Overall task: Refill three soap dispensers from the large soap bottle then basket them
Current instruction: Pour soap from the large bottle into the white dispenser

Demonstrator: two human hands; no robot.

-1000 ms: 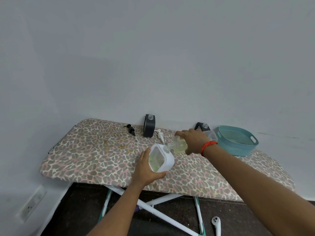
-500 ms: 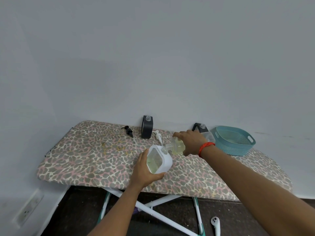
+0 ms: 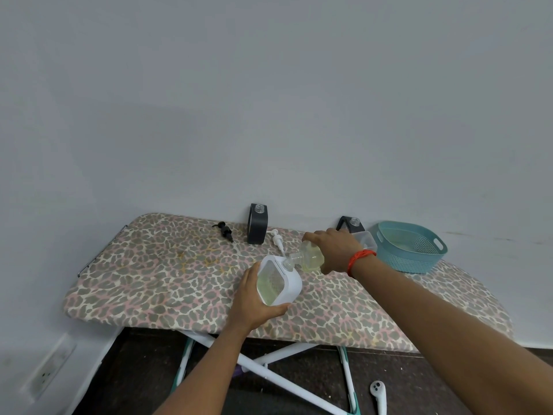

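Nothing's really moved: right hand [image 3: 335,250] still wrapped around the tipped soap bottle [image 3: 311,256], neck at the white dispenser [image 3: 278,284] gripped in my left hand [image 3: 254,301], near the ironing board [image 3: 149,280] front edge.

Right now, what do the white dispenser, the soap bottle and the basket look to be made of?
White dispenser: likely smooth matte plastic, with a clear window showing yellowish liquid.
Soap bottle: clear, probably plastic; pale yellow soap shows through its wall.
Basket: teal moulded plastic, by its perforated mesh-like walls and cut-out handle.
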